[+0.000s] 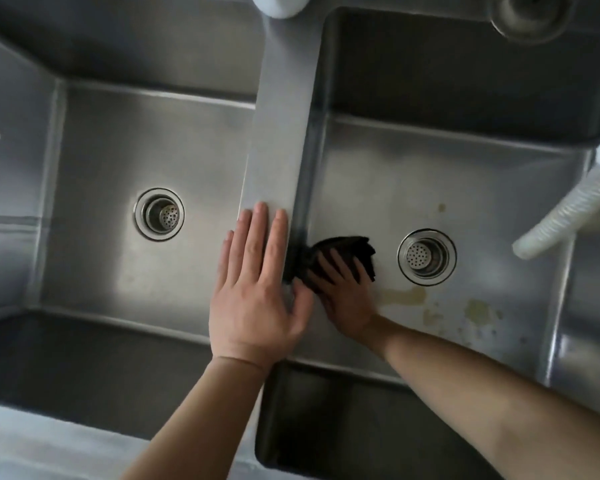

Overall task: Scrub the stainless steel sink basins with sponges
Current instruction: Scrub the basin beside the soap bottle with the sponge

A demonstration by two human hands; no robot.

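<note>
Two stainless steel basins lie below me, the left basin (125, 161) and the right basin (482, 188), split by a steel divider (284, 116). My left hand (257, 289) rests flat on the near end of the divider, fingers straight. Down in the right basin, my right hand (343, 292) presses a black sponge (347, 249) against the floor where it meets the divider wall, fingers spread over it. Yellowish stains (475, 310) mark the right basin's floor near the front.
Each basin has a round drain strainer, the left drain (159, 214) and the right drain (426, 257). A white ribbed hose (565, 216) hangs into the right basin from the right. A white rounded object (279, 3) sits at the top of the divider.
</note>
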